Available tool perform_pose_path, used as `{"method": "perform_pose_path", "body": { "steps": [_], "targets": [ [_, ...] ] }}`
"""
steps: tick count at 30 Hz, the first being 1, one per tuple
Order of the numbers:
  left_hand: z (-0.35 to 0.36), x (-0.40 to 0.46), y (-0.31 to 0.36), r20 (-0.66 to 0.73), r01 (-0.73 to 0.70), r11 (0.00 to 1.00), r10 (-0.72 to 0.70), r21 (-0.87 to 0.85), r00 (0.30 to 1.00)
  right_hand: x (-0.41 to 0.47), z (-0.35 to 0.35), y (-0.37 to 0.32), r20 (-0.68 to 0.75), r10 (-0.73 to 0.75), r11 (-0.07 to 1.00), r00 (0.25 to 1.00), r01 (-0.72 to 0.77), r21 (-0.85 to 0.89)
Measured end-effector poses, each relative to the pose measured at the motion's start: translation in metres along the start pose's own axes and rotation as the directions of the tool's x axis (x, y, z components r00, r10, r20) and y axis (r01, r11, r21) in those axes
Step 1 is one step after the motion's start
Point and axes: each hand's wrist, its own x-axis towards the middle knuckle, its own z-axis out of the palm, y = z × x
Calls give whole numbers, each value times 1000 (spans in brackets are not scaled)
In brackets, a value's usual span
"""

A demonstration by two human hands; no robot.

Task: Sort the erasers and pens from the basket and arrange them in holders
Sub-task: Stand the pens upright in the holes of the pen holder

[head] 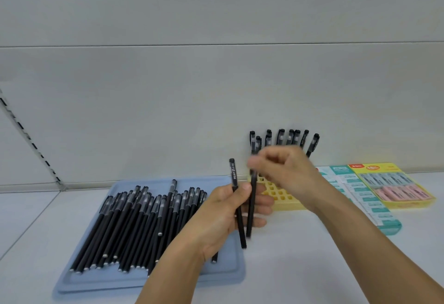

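Left hand (223, 210) grips slim black capped pen (237, 205), upright, slightly tilted. Right hand (283, 169), blurred, pinches top of second black pen (251, 207) just right of first. Left of grip: flat blue tray (230, 270) with loose black pens (134, 227). Behind grip: yellow grid holder (283, 198) with standing pens (288, 138). Right: packaged erasers (394, 186).

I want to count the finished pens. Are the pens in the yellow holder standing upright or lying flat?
Upright. The pens stand in a row with caps up at the back of the yellow holder, some slightly tilted.
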Motion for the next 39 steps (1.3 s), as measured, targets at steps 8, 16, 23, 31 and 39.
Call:
{"method": "perform_pose_path", "body": {
  "steps": [8, 16, 23, 31, 39],
  "targets": [
    [-17, -1, -3, -360, 17, 997, 13, 80, 933, 16, -28, 27, -441, -264, 912, 858, 73, -404],
    [-16, 0, -2, -370, 15, 998, -38, -65, 928, 27, -23, 47, -358, -264, 859, 896, 50, -510],
    [-8, 0, -6, -317, -69, 998, 62, -12, 946, 42, -20, 48, -332, -176, 840, 927, -34, -542],
    [6, 7, -10, -297, -116, 990, 134, 78, 945, -6, 1, 32, -271, -123, 940, 955, 24, -340],
    [18, 20, -30, -137, -22, 508, 274, 861, 952, -6, -25, 33, -468, -129, 977, 874, 32, -209]
  ]
}}
